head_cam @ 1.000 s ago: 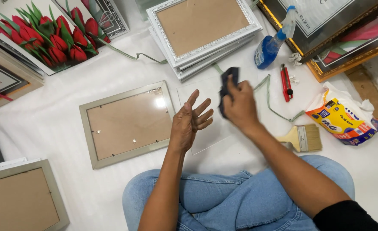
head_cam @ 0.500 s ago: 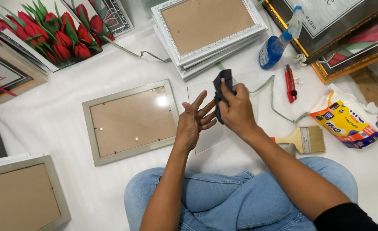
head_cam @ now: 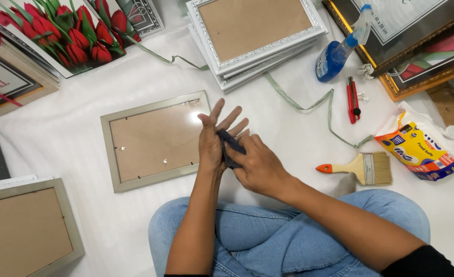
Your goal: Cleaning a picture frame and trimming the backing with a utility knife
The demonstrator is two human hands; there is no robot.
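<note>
My left hand is raised in front of me, palm flat and fingers spread apart. My right hand grips a dark cloth and presses it against the left palm side. A clear sheet seems to stand between the two hands, but it is too faint to tell. Just left of my hands a silver picture frame lies face down, showing its brown backing. My knees in blue jeans are below.
Around me on the white sheet: a stack of white frames, a blue spray bottle, a red utility knife, a paintbrush, a printed bag, a green strap, a tulip print, gold frames, another frame.
My right hand with the dark cloth has come down and toward me, from above my left fingertips to against the left palm. My left hand has stayed spread.
</note>
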